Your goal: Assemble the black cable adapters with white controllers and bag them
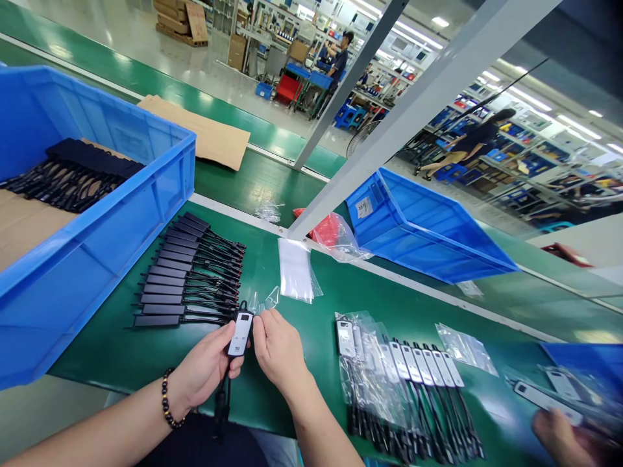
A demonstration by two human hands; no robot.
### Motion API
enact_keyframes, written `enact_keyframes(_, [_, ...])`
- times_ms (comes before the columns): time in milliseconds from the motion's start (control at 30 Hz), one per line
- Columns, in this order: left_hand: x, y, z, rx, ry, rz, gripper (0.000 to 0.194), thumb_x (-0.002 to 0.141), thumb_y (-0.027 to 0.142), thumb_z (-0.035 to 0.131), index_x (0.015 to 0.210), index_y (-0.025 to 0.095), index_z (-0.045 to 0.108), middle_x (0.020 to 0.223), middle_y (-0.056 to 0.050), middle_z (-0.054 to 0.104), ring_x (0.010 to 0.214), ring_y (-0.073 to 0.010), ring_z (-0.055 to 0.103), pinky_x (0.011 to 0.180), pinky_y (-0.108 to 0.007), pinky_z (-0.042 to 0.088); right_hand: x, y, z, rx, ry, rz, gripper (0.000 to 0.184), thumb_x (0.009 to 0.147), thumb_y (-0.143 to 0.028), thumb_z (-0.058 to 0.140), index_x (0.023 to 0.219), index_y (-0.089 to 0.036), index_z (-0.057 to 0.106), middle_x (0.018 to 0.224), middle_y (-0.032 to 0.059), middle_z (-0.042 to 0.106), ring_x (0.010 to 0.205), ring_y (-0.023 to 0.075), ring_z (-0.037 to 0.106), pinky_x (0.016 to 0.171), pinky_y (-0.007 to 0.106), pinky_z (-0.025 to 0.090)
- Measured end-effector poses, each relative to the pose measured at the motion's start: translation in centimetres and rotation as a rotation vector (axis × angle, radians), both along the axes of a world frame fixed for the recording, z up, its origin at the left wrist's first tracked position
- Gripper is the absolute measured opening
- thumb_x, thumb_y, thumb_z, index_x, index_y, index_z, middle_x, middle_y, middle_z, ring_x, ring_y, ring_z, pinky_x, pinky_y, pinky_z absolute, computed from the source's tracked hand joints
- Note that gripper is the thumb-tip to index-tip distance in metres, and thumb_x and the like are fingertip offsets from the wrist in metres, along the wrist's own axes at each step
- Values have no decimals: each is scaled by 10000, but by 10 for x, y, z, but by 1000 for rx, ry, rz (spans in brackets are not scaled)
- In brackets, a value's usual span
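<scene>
My left hand (207, 370) is closed around a small black device with a white face (241, 332), its black cable hanging down below the hand. My right hand (277, 347) pinches the device's right edge with the fingers curled, and a bit of clear film (265, 300) sticks up just above them. To the left lies a row of several black devices with cables (187, 275) on the green table (121, 350). To the right lies a row of several bagged devices (403, 373) with white faces up.
A large blue bin (97, 214) holding more black devices stands at the left. A stack of clear bags (295, 269) lies ahead, beside a red-filled bag (331, 230) and a tilted blue bin (418, 227). Another person's hand (559, 438) works at the lower right.
</scene>
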State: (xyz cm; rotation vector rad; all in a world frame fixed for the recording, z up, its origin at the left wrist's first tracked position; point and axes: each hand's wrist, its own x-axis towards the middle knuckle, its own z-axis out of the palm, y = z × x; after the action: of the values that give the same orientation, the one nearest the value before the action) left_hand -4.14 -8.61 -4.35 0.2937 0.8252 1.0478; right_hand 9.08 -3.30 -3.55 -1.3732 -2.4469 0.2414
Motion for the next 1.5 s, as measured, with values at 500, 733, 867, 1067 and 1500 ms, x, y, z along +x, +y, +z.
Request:
enact_keyframes(500, [0, -1, -2, 8, -15, 2, 315, 856, 416, 423, 926, 142, 562, 701, 9, 415, 533, -82, 383, 469, -237, 302, 0, -1, -2, -47, 18, -22, 315, 915, -246, 259, 662, -185, 436, 644, 13, 457, 590, 128, 446, 570, 235, 322])
enact_keyframes(733, [0, 0, -1, -2, -17, -2, 313, 851, 420, 429, 878, 139, 565, 692, 11, 410, 521, -79, 381, 460, -234, 297, -1, 2, -1, -176, 94, -11, 317, 922, -261, 267, 660, -187, 430, 634, -6, 450, 566, 112, 433, 550, 228, 306])
enact_keyframes(867, [0, 0, -1, -7, -26, -5, 326, 845, 435, 433, 844, 138, 567, 684, 12, 407, 516, -76, 376, 458, -232, 293, 2, 0, 9, -262, 178, 50, 343, 921, -266, 283, 633, -183, 449, 618, -11, 445, 566, 105, 432, 554, 223, 303])
enact_keyframes(1067, [-2, 0, -1, -33, -60, 6, 330, 848, 424, 434, 980, 149, 559, 733, -8, 455, 499, -68, 359, 455, -228, 275, 19, 9, 24, -315, 219, 152, 407, 932, -283, 237, 600, -177, 449, 586, -12, 438, 559, 101, 440, 546, 218, 311])
enact_keyframes(1500, [-11, -20, 7, 98, 78, -146, 515, 661, -19, 450, 1131, 191, 465, 1033, -78, 568, 756, -146, 544, 696, -292, 405, 58, 64, 1, -75, -203, -330, 174, 842, -194, 443, 931, -201, 593, 937, 38, 580, 776, 139, 565, 648, 225, 347])
